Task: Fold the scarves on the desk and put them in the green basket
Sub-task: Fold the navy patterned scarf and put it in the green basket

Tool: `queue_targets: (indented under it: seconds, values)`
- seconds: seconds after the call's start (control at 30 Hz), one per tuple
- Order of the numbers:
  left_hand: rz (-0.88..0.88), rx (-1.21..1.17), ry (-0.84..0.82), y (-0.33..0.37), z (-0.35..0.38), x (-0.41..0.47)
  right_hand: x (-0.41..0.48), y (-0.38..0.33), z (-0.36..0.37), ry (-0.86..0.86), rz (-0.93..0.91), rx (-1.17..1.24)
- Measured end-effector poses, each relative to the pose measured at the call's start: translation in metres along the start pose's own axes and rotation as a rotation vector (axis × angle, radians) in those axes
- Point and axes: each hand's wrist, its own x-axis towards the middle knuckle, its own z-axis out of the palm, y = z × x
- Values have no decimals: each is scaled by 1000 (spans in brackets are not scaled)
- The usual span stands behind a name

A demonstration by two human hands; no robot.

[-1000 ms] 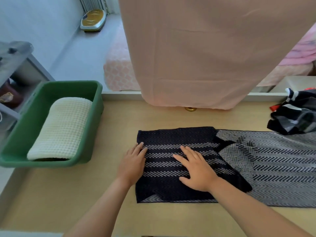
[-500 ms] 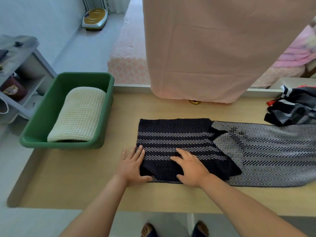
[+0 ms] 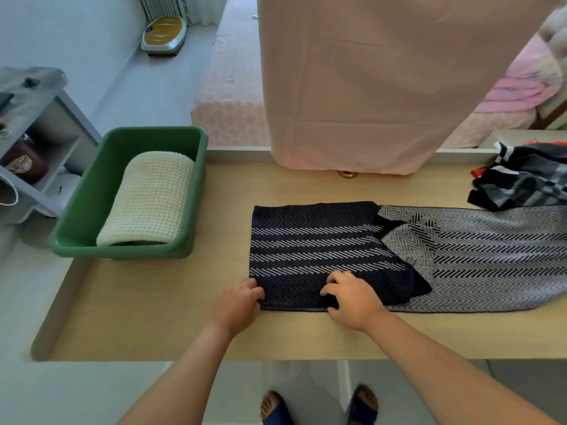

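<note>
A dark navy and grey herringbone scarf lies on the wooden desk, its left end folded over into a dark rectangle, the grey length stretching right. My left hand grips the near left corner of the folded part with curled fingers. My right hand pinches the near edge a little to the right. A green basket stands at the desk's left end with a folded cream waffle-knit scarf inside. A crumpled black, white and grey scarf sits at the far right.
A large peach cloth hangs over the desk's far edge, with a small brass knob below it. A grey shelf unit stands left of the basket. A bed with pink bedding lies beyond. My sandalled feet show under the desk.
Both hands slid from lying flat on the folded part back to its near edge, and their fingers curled onto the fabric. The view pulled back, showing the desk's front edge and floor.
</note>
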Motion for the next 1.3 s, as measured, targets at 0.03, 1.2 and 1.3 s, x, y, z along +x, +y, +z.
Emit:
queue_targets:
  seconds: [0.03,1.2,1.3]
  values:
    - [4,1,-26,-4,-3,-1,0,1,0,-1,11,24]
    - [-6,-26,-234,305,51,176,-105,279,-87,-32,1063,365]
    - [37,-64,-326,303,46,178,-106,285,-82,63,841,139]
